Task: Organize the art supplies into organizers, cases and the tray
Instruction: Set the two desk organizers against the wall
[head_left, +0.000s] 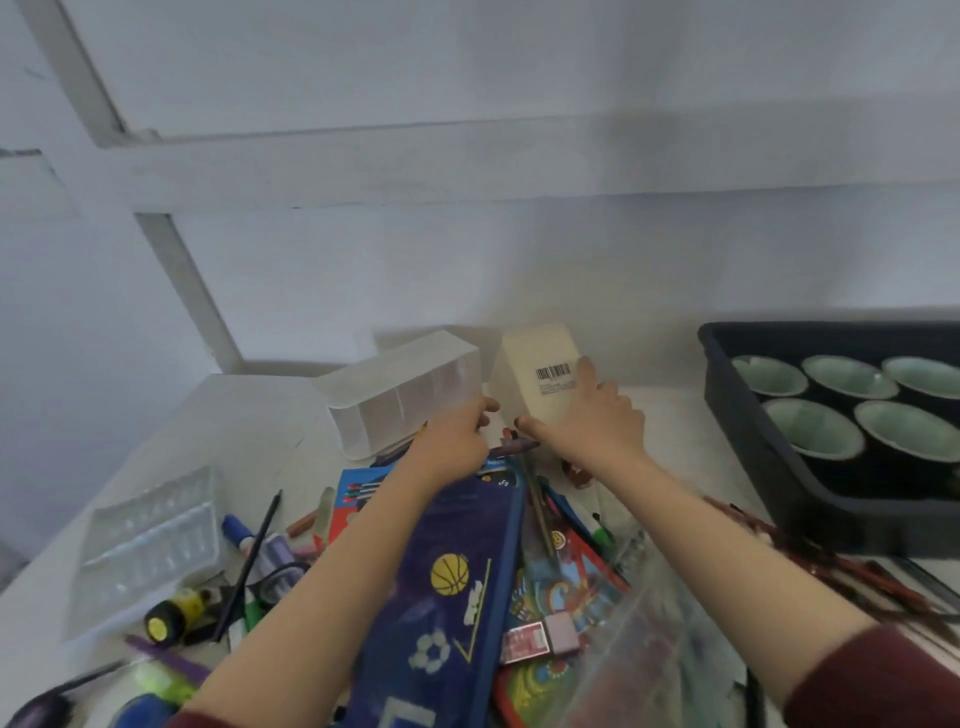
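The left hand (457, 431) curls its fingers over the near right corner of a clear, divided organizer (400, 395) and grips it. The right hand (587, 421) holds a white box (540, 374). Its thumb is stretched along the box's lower left edge, and its forefinger points up the right side, just beside a barcode label. The labelled face is turned toward the camera. I cannot tell whether the box rests on the table (249, 415) or is lifted. Organizer and box stand just beside each other at the far edge of the table, near the wall, with the two hands close together between them. Both forearms are bare, with dark red sleeves at the bottom of the view.

A purple crayon (514, 446) lies under the hands. Below the forearms a heap of supplies covers the table, topped by a dark blue pencil case (447, 571) printed with a basketball. A pink eraser (561, 631) lies on a brightly patterned case to its right.

To the left of the heap lie a black pencil (254, 551), a blue marker (236, 530) and a yellow-and-black paint bottle (171, 618) on its side. A clear blister pack (150, 540) lies further left. To the right, red-handled brushes (831, 566) lie spread beside a dark tray (737, 415). The tray sits at the table's right side and holds green cups (810, 426).
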